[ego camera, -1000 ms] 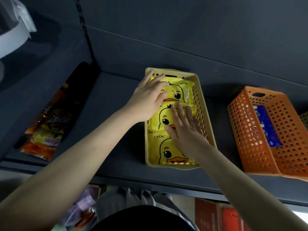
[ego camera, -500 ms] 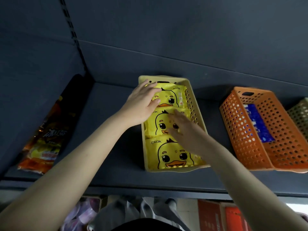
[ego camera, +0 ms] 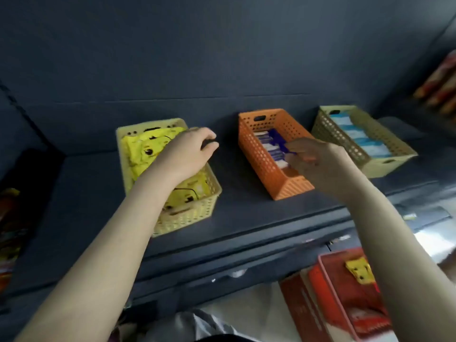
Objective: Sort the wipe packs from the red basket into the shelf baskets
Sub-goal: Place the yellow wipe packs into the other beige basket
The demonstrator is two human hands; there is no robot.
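Note:
The view is motion-blurred. A yellow basket (ego camera: pixel 187 218) on the dark shelf holds yellow duck wipe packs (ego camera: pixel 145 149). My left hand (ego camera: pixel 185 154) hovers over its right side, fingers loosely curled with nothing seen between them. Right of it, an orange basket (ego camera: pixel 256 154) holds blue wipe packs (ego camera: pixel 271 144). My right hand (ego camera: pixel 318 161) reaches into it, fingertips at the blue packs; blur hides whether it pinches one. The red basket (ego camera: pixel 340 299) sits below at the lower right with a yellow duck pack (ego camera: pixel 359 270) inside.
A tan basket (ego camera: pixel 385 166) with light blue packs (ego camera: pixel 357 137) stands at the shelf's right end. Snack bags (ego camera: pixel 9 230) lie at the far left, and more snack bags (ego camera: pixel 441 87) are at the upper right. The shelf's front edge (ego camera: pixel 246 245) runs below the baskets.
The view has swung to the right and pulled back. My right hand left the duck packs and moved to the orange basket. My left hand shifted to the yellow basket's right side.

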